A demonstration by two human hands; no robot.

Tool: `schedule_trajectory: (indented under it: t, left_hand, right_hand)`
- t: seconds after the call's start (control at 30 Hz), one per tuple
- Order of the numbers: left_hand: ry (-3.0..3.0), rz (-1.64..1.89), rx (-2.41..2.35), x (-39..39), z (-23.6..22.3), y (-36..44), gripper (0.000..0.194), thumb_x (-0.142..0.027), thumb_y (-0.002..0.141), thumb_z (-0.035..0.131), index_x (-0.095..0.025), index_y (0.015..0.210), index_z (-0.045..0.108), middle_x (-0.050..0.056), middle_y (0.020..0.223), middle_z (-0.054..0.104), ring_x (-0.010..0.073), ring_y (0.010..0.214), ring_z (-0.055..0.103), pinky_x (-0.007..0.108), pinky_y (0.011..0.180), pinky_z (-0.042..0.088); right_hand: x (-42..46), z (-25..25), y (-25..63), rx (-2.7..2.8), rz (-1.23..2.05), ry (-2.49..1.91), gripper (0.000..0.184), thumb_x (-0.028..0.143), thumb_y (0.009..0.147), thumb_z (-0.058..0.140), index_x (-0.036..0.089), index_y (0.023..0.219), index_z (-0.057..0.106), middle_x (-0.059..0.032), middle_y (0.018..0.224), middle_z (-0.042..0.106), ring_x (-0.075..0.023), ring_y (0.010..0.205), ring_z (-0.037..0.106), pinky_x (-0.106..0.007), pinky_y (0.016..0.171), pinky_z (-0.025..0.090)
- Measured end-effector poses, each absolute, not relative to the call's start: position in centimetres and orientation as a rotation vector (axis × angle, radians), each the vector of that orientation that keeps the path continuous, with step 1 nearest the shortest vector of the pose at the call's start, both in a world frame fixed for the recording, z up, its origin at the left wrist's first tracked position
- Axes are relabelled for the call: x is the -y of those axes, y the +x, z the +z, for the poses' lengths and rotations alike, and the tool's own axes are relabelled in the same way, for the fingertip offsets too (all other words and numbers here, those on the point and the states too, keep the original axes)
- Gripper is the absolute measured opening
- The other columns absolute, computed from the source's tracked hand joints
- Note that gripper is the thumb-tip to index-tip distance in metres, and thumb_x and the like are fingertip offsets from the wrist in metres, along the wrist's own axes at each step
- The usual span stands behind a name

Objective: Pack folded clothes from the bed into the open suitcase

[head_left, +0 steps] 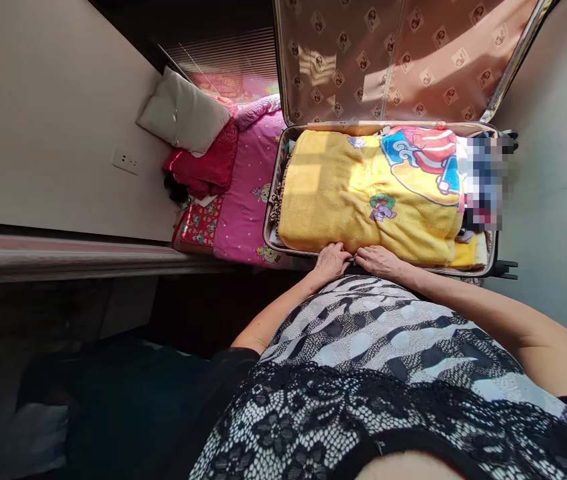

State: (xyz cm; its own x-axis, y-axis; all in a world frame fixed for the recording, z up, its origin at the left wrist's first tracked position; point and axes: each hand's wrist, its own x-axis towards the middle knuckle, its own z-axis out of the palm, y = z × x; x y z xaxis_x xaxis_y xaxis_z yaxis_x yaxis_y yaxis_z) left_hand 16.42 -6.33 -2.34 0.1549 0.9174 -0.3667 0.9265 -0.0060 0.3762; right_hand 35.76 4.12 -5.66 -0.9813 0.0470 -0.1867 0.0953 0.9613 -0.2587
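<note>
An open suitcase [489,263] lies on a bed, its patterned lid [388,60] raised behind it. A folded yellow blanket [343,193] with cartoon prints fills the case. My left hand [332,260] and my right hand [379,260] rest side by side at the near edge of the blanket. Their fingers curl down over the blanket's edge, pressing or gripping it at the suitcase rim. Other folded cloth shows under the blanket at the right end.
A pink bedsheet [248,200] covers the bed left of the case. A white pillow [183,113] and a red pillow [208,167] lie at its far end. A wall with a socket [126,161] runs along the left. A plain wall stands on the right.
</note>
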Motion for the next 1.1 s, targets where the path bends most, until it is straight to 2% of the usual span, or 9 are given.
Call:
schedule_trajectory:
  t: [0.13,0.27,0.43,0.6,0.7,0.83,0.93,1.0,1.1]
  left_hand:
    - [1.847,0.109,-1.729,6.1,-3.2,16.3,0.026,-0.021,0.099,0.073,-0.021,0.123,0.081,0.01,0.116,0.07,0.0271,0.115,0.066,0.039,0.106,0.057]
    - [1.794,0.27,-1.712,6.2,-4.3,16.1,0.024,-0.017,0.094,0.078,-0.02,0.117,0.082,0.009,0.11,0.07,0.0275,0.112,0.069,0.041,0.103,0.059]
    - [1.742,0.428,-1.695,6.4,-4.8,15.7,0.023,-0.017,0.091,0.082,-0.02,0.114,0.082,0.007,0.105,0.069,0.0247,0.105,0.07,0.038,0.1,0.06]
    - [1.669,0.589,-1.674,6.7,-4.5,15.1,0.018,-0.017,0.092,0.08,-0.017,0.11,0.083,0.006,0.101,0.069,0.0197,0.093,0.07,0.033,0.093,0.06]
    - [1.596,0.723,-1.729,6.9,-4.0,14.0,0.016,-0.016,0.095,0.074,-0.017,0.109,0.082,0.006,0.1,0.07,0.0172,0.087,0.069,0.031,0.088,0.06]
    - [1.488,0.886,-2.146,6.8,-3.4,10.9,0.022,-0.017,0.096,0.071,-0.018,0.116,0.08,0.012,0.113,0.07,0.026,0.111,0.069,0.04,0.105,0.057]
    - [1.418,0.778,-2.42,6.7,-3.1,8.8,0.035,-0.023,0.092,0.079,-0.019,0.126,0.077,0.016,0.132,0.066,0.0341,0.129,0.063,0.049,0.118,0.05]
    - [1.464,0.627,-2.445,6.7,-3.0,8.2,0.054,-0.028,0.086,0.087,-0.019,0.137,0.072,0.019,0.147,0.06,0.0394,0.136,0.058,0.054,0.121,0.046]
    - [1.548,0.435,-2.41,6.7,-3.0,8.4,0.077,-0.032,0.082,0.092,-0.018,0.151,0.062,0.023,0.16,0.051,0.0457,0.142,0.053,0.06,0.12,0.043]
  right_hand:
    - [-4.1,-5.1,35.9,-2.887,-0.303,0.068,0.036,0.011,0.11,0.039,0.009,0.119,0.074,-0.015,0.102,0.072,-0.022,0.086,0.065,-0.035,0.076,0.042]
    - [-4.1,-5.1,36.6,-2.884,-0.253,0.154,0.036,0.011,0.11,0.04,0.011,0.12,0.074,-0.0149,0.106,0.072,-0.0221,0.087,0.066,-0.035,0.076,0.042]
    - [-3.7,-5.6,37.0,-2.945,-0.418,0.304,0.029,0.013,0.108,0.045,0.015,0.122,0.071,-0.0139,0.109,0.072,-0.0215,0.093,0.066,-0.031,0.079,0.047]
    - [-3.5,-5.1,38.3,-3.001,-0.622,0.45,0.038,0.01,0.103,0.049,0.018,0.136,0.068,-0.0139,0.116,0.073,-0.0219,0.097,0.068,-0.029,0.081,0.051]
    - [-3.9,-4.3,40.3,-3.067,-0.744,0.681,0.041,0.014,0.103,0.048,0.019,0.138,0.069,-0.014,0.119,0.075,-0.023,0.099,0.07,-0.03,0.084,0.054]
    - [-6.1,-3.8,45.3,-3.055,-0.791,1.513,0.039,0.028,0.105,0.047,0.017,0.133,0.072,-0.0186,0.122,0.074,-0.028,0.101,0.072,-0.039,0.092,0.058]
    - [-8.1,-4.6,49.6,-2.751,-0.756,2.19,0.044,0.041,0.097,0.057,0.014,0.129,0.071,-0.0215,0.12,0.073,-0.0313,0.097,0.071,-0.05,0.097,0.059]
    - [-8.8,-5.4,51.6,-2.453,-0.885,2.433,0.054,0.049,0.089,0.066,0.013,0.129,0.069,-0.0217,0.117,0.073,-0.0332,0.098,0.072,-0.053,0.097,0.059]
    - [-8.8,-6.5,52.7,-2.12,-1.212,2.478,0.066,0.058,0.086,0.072,0.013,0.133,0.066,-0.0188,0.11,0.076,-0.0329,0.097,0.074,-0.049,0.092,0.062]
